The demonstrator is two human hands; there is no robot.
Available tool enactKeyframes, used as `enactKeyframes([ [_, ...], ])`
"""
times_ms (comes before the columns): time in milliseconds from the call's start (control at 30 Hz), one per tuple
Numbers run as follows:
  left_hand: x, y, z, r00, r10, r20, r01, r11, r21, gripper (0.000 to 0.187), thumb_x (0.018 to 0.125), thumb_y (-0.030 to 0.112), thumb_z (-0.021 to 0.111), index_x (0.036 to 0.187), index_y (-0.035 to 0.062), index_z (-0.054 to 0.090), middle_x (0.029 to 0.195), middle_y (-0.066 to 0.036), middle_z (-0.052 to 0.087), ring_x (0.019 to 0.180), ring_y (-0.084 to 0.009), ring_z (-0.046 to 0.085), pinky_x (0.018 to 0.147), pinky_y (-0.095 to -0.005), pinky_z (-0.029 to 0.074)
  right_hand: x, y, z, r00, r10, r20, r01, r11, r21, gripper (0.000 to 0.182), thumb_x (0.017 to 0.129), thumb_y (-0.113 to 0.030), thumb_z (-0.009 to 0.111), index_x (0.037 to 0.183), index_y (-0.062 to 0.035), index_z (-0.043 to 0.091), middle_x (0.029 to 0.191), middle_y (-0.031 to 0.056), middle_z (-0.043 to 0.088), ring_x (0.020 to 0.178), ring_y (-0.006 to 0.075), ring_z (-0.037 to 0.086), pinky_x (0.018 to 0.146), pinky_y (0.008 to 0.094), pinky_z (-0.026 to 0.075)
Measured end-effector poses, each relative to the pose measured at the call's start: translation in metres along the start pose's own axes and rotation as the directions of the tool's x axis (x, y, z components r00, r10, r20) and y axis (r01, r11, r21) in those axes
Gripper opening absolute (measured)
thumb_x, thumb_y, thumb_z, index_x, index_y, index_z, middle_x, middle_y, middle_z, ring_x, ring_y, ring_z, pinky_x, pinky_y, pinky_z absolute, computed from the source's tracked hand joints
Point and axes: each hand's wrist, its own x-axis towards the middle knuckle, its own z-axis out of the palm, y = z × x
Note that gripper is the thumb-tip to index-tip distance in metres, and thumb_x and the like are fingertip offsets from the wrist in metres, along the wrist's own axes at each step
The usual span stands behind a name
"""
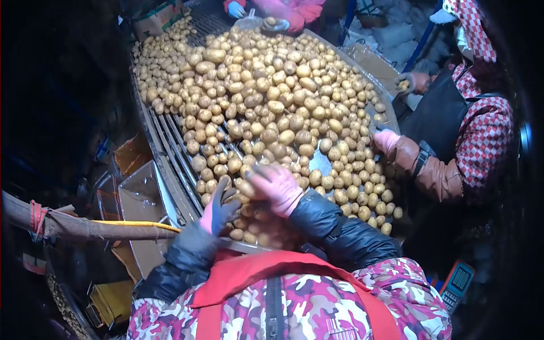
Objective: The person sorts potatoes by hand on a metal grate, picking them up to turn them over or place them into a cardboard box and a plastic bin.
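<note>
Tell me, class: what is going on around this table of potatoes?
A person in gloves works at a sorting table heaped with potatoes. The left hand and right hand both rest on potatoes at the near edge. A co-worker's hand reaches in from the right side; another person's hands work at the far end.

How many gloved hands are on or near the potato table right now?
6, others may be hidden: wearer's left hand and right hand at the near edge, two at right, two at the far end.
</note>
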Motion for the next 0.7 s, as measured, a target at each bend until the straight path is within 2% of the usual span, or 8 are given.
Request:
enactKeyframes([
  [100, -0.018, 0.056, 0.030, 0.923, 0.165, 0.346, -0.206, 0.975, 0.083, 0.082, 0.091, 0.044, 0.077, 0.154, 0.0033, 0.045, 0.140, -0.013, 0.059, 0.130, -0.0260, 0.058, 0.107, -0.0393, 0.050, 0.024, -0.032, -0.033, 0.966, -0.257, 0.021, 0.252, 0.958, 0.141, 0.053, 0.084, -0.022, 0.069, 0.134, -0.0070, 0.059, 0.128, 0.0191, 0.064, 0.112, 0.0379, 0.065, 0.095, 0.0482, 0.053],
  [133, -0.019, 0.051, 0.030, 0.964, -0.022, 0.264, 0.069, 0.983, -0.169, 0.087, 0.087, 0.050, 0.080, 0.153, 0.0034, 0.047, 0.137, -0.013, 0.061, 0.127, -0.0259, 0.060, 0.106, -0.0387, 0.051, 0.015, -0.020, -0.018, 0.965, -0.252, -0.069, 0.256, 0.965, 0.057, 0.070, 0.077, -0.028, 0.078, 0.139, -0.0046, 0.056, 0.133, 0.0219, 0.062, 0.117, 0.0393, 0.063, 0.098, 0.0492, 0.052],
  [167, -0.011, 0.039, 0.010, 0.944, -0.076, 0.320, 0.109, 0.990, -0.089, 0.096, 0.080, 0.055, 0.084, 0.151, 0.0024, 0.047, 0.138, -0.013, 0.061, 0.124, -0.0257, 0.063, 0.104, -0.0384, 0.053, 0.011, -0.013, -0.014, 0.996, -0.074, -0.049, 0.079, 0.991, 0.110, 0.079, 0.072, -0.032, 0.082, 0.141, -0.0046, 0.055, 0.135, 0.0229, 0.061, 0.120, 0.0405, 0.061, 0.101, 0.0499, 0.051],
  [233, 0.003, 0.022, 0.008, 0.958, 0.117, 0.263, -0.087, 0.989, -0.122, 0.105, 0.074, 0.050, 0.090, 0.154, 0.0002, 0.042, 0.140, -0.015, 0.060, 0.126, -0.0264, 0.063, 0.106, -0.0396, 0.053, 0.001, -0.018, -0.023, 0.977, 0.207, 0.056, -0.214, 0.951, 0.222, 0.099, 0.065, -0.038, 0.092, 0.148, -0.0050, 0.050, 0.140, 0.0245, 0.058, 0.128, 0.0425, 0.057, 0.107, 0.0515, 0.047],
  [267, 0.011, 0.017, 0.004, 0.954, 0.186, 0.236, -0.168, 0.981, -0.095, 0.108, 0.073, 0.047, 0.092, 0.154, -0.0006, 0.041, 0.140, -0.015, 0.060, 0.127, -0.0268, 0.062, 0.108, -0.0401, 0.052, -0.006, -0.016, -0.018, 0.953, 0.244, 0.179, -0.293, 0.892, 0.343, 0.092, 0.074, -0.031, 0.089, 0.152, -0.0042, 0.047, 0.139, 0.0250, 0.059, 0.126, 0.0426, 0.059, 0.107, 0.0506, 0.049],
  [433, 0.014, 0.019, 0.007, 0.962, 0.237, 0.137, -0.256, 0.957, 0.137, 0.098, 0.080, 0.018, 0.091, 0.157, -0.0037, 0.035, 0.155, -0.020, 0.046, 0.144, -0.0302, 0.048, 0.117, -0.0417, 0.044, 0.000, -0.018, -0.024, 0.751, 0.404, 0.522, -0.654, 0.348, 0.671, 0.088, 0.082, -0.024, 0.085, 0.155, -0.0017, 0.042, 0.134, 0.0219, 0.065, 0.121, 0.0313, 0.066, 0.101, 0.0400, 0.054],
  [533, 0.017, 0.013, 0.000, 0.948, 0.288, 0.136, -0.318, 0.872, 0.373, 0.101, 0.079, 0.013, 0.091, 0.159, -0.0045, 0.031, 0.155, -0.021, 0.045, 0.144, -0.0302, 0.048, 0.119, -0.0424, 0.042, -0.001, -0.011, -0.017, 0.800, 0.376, 0.468, -0.593, 0.374, 0.713, 0.089, 0.082, -0.027, 0.086, 0.155, -0.0017, 0.043, 0.132, 0.0199, 0.066, 0.119, 0.0256, 0.067, 0.100, 0.0375, 0.054],
  [700, 0.027, 0.006, 0.009, 0.963, 0.243, 0.114, -0.259, 0.954, 0.152, 0.101, 0.078, 0.014, 0.090, 0.158, -0.0053, 0.032, 0.155, -0.022, 0.045, 0.143, -0.0303, 0.049, 0.118, -0.0422, 0.043, 0.004, -0.011, -0.008, 0.749, 0.478, 0.459, -0.651, 0.401, 0.644, 0.081, 0.084, -0.028, 0.087, 0.151, -0.0029, 0.049, 0.134, 0.0189, 0.066, 0.119, 0.0257, 0.068, 0.099, 0.0394, 0.056],
])
